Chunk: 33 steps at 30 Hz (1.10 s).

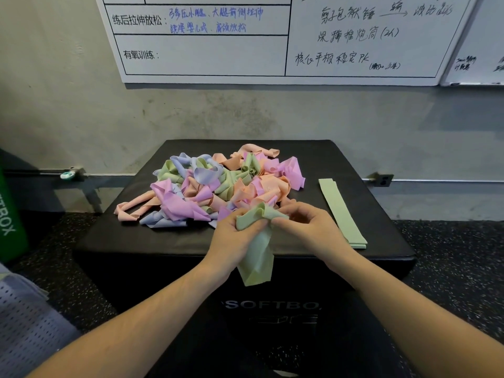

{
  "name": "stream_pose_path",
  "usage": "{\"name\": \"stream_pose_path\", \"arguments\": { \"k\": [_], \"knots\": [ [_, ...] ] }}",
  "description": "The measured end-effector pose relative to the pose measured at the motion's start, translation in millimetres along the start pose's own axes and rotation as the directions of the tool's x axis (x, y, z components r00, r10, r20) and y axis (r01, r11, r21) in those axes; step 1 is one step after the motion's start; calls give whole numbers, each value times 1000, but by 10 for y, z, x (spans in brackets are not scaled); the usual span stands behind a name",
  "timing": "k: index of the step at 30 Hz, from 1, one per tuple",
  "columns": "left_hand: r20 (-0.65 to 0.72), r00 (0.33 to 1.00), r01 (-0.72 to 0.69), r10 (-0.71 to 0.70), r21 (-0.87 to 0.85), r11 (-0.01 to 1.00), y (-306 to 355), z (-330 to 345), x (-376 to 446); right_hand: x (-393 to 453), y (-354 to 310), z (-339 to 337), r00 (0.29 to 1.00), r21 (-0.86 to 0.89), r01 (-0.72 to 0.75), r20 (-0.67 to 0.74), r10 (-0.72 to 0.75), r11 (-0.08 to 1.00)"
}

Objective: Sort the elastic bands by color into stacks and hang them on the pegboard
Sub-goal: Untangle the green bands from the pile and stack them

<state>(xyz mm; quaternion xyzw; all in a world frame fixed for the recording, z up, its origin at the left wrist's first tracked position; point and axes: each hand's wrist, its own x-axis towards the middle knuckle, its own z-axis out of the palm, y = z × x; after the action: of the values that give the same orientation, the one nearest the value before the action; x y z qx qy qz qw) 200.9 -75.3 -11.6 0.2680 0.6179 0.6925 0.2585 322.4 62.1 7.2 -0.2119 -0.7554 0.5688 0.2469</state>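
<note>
Bands in pile (215, 184): thin, matt, rubbery-looking sheet, curling and creased. Flat green bands (342, 211): same matt finish, smooth. Box (351, 165): black padded cover, leather-like, faint sheen. Wall (68, 105): bare grey concrete, rough, blotchy. Whiteboard (218, 55): smooth, glossy. Floor (450, 268): dark speckled rubber, grainy.

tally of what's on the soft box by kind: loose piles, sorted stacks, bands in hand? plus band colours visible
Tangled pile of bands: 1
Flattened green stack: 1
Green band held by left hand and right hand: 1
Total groups: 3
Colours visible: 4 (green, pink, peach, lavender-blue)
Individual bands in the pile cannot be counted.
</note>
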Motion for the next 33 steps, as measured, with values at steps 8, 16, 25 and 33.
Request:
{"name": "stream_pose_path", "arguments": {
  "k": [8,16,25,33],
  "knots": [
    [-6,997,78,-79,-49,996,24,-4,0,-3,40,35,989,-4,74,-127,-74,997],
    [42,985,163,-165,50,985,-61,-34,28,34,-12,88,980,435,-135,-74,185,890],
    [191,978,55,-78,123,991,48,66,8,6,-134,100,983,191,-97,-136,124,977],
    [224,972,-126,75,224,967,84,230,42,73,-130,47,985,-57,62,-157,-71,996]
  ]
}}
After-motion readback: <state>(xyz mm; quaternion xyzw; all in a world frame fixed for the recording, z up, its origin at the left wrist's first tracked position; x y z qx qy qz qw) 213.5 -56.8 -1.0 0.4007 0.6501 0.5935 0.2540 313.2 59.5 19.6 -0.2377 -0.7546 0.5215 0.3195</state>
